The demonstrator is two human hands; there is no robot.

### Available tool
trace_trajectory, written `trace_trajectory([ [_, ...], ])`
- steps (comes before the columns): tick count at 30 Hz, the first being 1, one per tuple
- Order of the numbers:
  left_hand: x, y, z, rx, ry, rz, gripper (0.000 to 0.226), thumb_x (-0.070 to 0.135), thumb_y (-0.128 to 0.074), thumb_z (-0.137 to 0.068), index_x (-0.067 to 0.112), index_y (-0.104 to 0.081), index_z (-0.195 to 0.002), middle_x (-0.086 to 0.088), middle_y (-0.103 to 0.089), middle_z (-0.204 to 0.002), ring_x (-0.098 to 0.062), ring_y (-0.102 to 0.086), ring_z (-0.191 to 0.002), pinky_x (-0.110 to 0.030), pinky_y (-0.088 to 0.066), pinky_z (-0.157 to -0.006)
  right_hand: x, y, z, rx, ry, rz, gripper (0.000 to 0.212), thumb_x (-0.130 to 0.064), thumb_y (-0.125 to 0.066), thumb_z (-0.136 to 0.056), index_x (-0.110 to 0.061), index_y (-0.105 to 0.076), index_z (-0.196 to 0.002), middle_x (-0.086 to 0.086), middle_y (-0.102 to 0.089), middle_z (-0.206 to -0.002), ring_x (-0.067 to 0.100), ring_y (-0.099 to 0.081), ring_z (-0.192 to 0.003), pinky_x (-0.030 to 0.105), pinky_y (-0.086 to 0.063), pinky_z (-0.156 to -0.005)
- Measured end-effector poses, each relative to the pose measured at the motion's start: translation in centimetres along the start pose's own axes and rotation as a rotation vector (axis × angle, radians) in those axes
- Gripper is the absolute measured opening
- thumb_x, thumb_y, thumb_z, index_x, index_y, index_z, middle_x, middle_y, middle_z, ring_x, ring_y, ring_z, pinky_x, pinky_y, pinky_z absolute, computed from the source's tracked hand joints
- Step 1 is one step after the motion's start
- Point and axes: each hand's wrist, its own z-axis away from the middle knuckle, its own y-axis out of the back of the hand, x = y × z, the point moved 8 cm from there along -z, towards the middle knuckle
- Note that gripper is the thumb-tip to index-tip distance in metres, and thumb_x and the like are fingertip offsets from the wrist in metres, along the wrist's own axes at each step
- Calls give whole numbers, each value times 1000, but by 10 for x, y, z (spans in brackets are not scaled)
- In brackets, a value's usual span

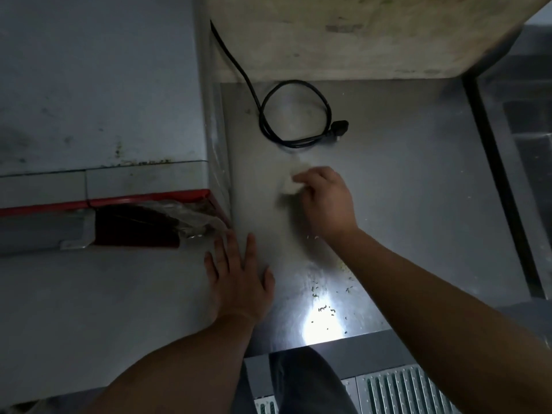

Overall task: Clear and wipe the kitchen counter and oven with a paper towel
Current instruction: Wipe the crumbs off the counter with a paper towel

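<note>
Right hand (324, 201) grips crumpled paper towel (294, 180) on steel surface (418, 174), just below coiled black cord (295, 115). Left hand (239, 279) flat, fingers spread, beside oven (98, 85).

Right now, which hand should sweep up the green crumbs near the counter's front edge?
Right hand: it grips the paper towel, and the crumbs lie just nearer. Left hand rests flat, empty.

Paper towel (292, 181): white, crumpled into a small wad, blurred, pressed on the steel counter (403, 174), just below a coiled black cord. Counter: grey metal, dull sheen, small dark crumbs (325, 306) scattered near its front edge.
</note>
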Motion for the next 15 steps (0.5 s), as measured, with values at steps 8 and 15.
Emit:
trace_trajectory([
  [8,-3,-6,1,-20,13,-39,82,56,-38,-86,21,-20,-158,-23,-11,-163,-44,-12,-148,-60,-7,-119,-12,-64,-3,-279,99,197,35,-7,-62,-79,-15,-70,-112,10,-57,-126,33,-49,-108,36,-42,-92],
  [15,-3,-5,1,-31,19,-60,82,56,-35,-85,21,-21,-158,-22,-11,-163,-44,-11,-147,-59,-7,-119,29,-19,79,-370,151,331,39,-8,-73,-63,-10,-67,-101,14,-60,-114,38,-52,-97,44,-50,-81],
])
